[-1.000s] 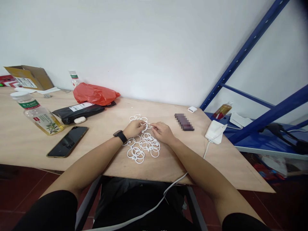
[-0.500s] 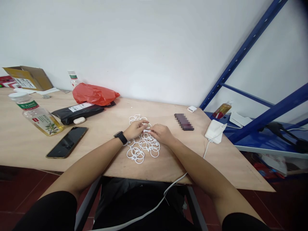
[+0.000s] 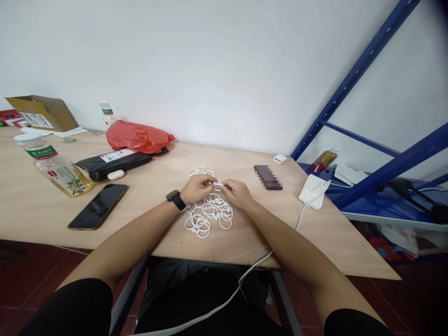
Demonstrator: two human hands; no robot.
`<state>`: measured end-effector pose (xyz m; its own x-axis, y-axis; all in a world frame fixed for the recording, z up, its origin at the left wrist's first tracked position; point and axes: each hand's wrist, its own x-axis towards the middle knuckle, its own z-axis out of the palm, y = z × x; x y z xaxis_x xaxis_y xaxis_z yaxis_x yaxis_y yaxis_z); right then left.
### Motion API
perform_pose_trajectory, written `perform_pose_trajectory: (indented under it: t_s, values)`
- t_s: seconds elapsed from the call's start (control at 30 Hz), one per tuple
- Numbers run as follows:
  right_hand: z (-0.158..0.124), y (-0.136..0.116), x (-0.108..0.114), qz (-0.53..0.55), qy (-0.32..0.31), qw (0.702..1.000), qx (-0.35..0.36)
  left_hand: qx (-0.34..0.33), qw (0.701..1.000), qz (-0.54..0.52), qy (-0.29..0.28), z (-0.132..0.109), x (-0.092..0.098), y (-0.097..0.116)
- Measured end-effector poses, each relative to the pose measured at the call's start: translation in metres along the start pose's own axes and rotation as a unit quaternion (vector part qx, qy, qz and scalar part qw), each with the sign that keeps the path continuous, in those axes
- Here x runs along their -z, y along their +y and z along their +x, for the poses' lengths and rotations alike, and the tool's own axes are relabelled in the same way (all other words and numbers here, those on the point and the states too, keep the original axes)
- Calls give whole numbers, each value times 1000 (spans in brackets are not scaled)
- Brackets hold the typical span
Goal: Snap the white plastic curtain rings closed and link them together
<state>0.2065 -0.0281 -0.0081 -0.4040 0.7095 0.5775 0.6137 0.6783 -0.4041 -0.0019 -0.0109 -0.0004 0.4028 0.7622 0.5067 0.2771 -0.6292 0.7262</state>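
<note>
Several white plastic rings (image 3: 217,205), like curtain rings, lie loosely heaped on the wooden table in front of me. Over the heap, my left hand (image 3: 198,188), with a black watch on its wrist, is closed in a pinch on a white ring (image 3: 218,185). From the other side my right hand (image 3: 238,193) pinches the same ring, thumb against bent fingers. The two sets of fingertips almost meet and partly cover it, so I cannot tell whether it is linked to another ring. More rings show beyond my left hand.
On the left are a phone (image 3: 98,206), a drink bottle (image 3: 56,165), a white earbud case (image 3: 115,174), a black package (image 3: 115,163) and a red bag (image 3: 138,137). Rightward lie a blurred dark object (image 3: 268,177), a white power strip (image 3: 311,191) with its cable, and a blue rack (image 3: 353,79).
My right fingers have shifted slightly, and the white piece between my hands has turned, so more of its ring shape shows. The heap lies as before.
</note>
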Motion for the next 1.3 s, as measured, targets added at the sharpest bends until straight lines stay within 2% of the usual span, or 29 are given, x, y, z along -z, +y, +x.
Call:
perform_pose_trajectory:
  t_s: [0.27,0.43,0.5,0.57,0.63,0.73,0.87,1.0,1.13,1.3]
  values:
    - [1,-4,-4,3,-36,999,27,7,1000,-12,8,3,0,1]
    - [0,-5,-7,17,-44,999,16,-25,1000,-7,-8,4,-2,-6]
    - [0,-3,-8,16,-25,1000,-8,-53,999,1,4,4,-2,-8]
    - [0,1,-8,1,3,998,-57,-76,996,24,26,3,0,-9]
    - [1,6,-6,-25,21,993,-114,-87,994,58,23,3,3,-9]
    - [3,14,-1,-67,13,982,-174,-103,988,100,-54,2,8,-8]
    - [5,21,3,-97,-45,978,-179,-110,970,117,-184,-1,10,-4]
    - [5,18,2,-89,-48,980,-170,-100,958,133,-235,-2,7,-4]
    - [3,13,1,-48,-47,991,-116,-109,955,161,-223,0,6,-7]
    - [1,10,0,-7,-26,998,-65,-64,967,200,-146,3,8,-10]
